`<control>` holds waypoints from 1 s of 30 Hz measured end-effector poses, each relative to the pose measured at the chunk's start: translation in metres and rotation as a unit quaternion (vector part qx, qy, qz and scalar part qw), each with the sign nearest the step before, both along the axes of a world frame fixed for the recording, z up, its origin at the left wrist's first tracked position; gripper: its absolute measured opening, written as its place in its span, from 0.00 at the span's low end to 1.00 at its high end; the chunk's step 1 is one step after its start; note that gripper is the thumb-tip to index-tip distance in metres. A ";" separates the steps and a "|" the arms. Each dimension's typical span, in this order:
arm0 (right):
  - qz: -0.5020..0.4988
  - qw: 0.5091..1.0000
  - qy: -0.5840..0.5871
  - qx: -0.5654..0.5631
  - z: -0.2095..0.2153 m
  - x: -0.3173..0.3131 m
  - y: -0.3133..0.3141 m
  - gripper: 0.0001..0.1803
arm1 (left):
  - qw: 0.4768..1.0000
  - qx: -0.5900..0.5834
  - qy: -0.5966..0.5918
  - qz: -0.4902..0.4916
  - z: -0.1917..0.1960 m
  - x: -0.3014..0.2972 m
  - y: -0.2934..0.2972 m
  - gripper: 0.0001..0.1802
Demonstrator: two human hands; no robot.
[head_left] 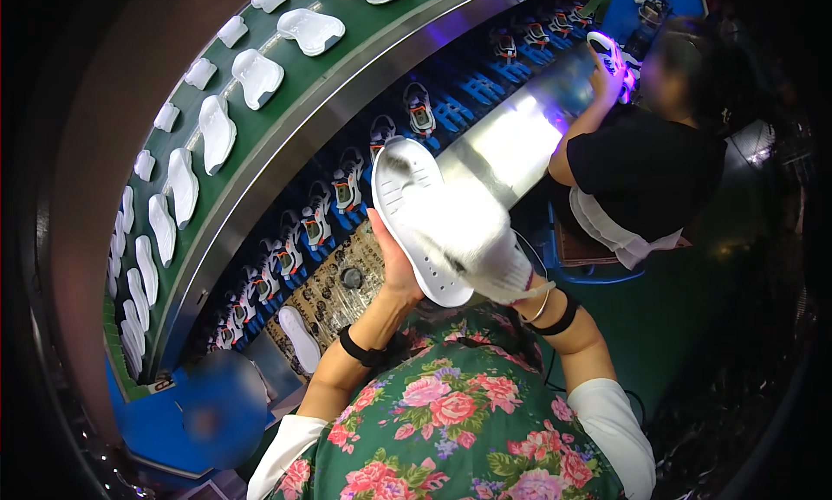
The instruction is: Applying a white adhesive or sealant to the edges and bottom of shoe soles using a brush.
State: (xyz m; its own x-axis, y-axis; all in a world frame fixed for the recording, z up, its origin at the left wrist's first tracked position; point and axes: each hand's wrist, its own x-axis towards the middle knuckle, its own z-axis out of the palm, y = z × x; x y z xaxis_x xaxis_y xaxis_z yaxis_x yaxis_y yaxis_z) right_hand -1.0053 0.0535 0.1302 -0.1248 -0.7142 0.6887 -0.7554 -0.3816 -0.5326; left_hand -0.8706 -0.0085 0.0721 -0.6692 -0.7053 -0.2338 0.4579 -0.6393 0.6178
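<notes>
My left hand (399,268) grips a white shoe sole (400,178) by its left edge, thumb up along the side, and the sole is tilted in front of my chest. Grooves and small holes show on its upturned face. A white knit glove covers my right hand (485,240), which lies over the middle of the sole. Strong glare and the glove hide its fingers, so whether it holds anything does not show. Below and left of the hands, another white sole (299,339) rests by a patterned cardboard surface (325,308) with a small dark round pot (351,277).
A green conveyor belt (186,97) carrying several white soles curves along the left. Beside it runs a lower line of sneakers (316,225) on blue holders. At right a seated co-worker (646,158) holds a shoe (614,62) under violet light, beside a shiny metal tabletop (511,145).
</notes>
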 end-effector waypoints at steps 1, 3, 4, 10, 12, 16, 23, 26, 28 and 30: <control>0.035 0.999 -0.017 -0.010 0.003 0.006 -0.001 0.14 | 0.981 0.090 0.171 -0.026 -0.012 0.003 -0.004 0.54; 0.093 0.993 -0.070 -0.023 0.011 0.007 0.000 0.13 | 0.996 0.005 -0.078 0.032 -0.006 0.004 0.002 0.53; 0.092 0.993 -0.069 -0.029 0.010 0.003 -0.003 0.13 | 0.997 -0.001 -0.077 0.031 -0.009 0.007 -0.001 0.53; 0.042 0.999 -0.019 -0.025 0.006 -0.013 -0.006 0.13 | 0.999 0.033 0.023 -0.004 -0.004 0.010 -0.011 0.51; 0.045 0.998 -0.020 -0.031 -0.004 -0.004 -0.010 0.12 | 0.998 0.039 0.041 -0.031 -0.012 0.015 -0.018 0.51; 0.167 0.945 -0.270 0.074 -0.006 -0.011 -0.012 0.13 | 0.998 -0.011 -0.021 0.053 0.001 0.011 -0.027 0.52; 0.087 0.995 -0.045 -0.027 -0.009 -0.012 -0.012 0.13 | 0.994 0.035 -0.066 0.074 -0.003 0.010 -0.040 0.52; 0.179 0.975 -0.132 -0.015 -0.004 -0.014 -0.010 0.12 | 0.959 -0.004 0.273 -0.076 -0.035 0.024 -0.050 0.51; 0.118 0.974 -0.192 -0.005 -0.006 -0.025 -0.015 0.11 | 0.997 -0.013 -0.057 0.042 -0.006 0.015 -0.039 0.51; 0.108 0.983 -0.149 -0.012 -0.004 -0.029 -0.014 0.12 | 0.990 0.079 0.094 0.064 0.004 0.004 -0.042 0.50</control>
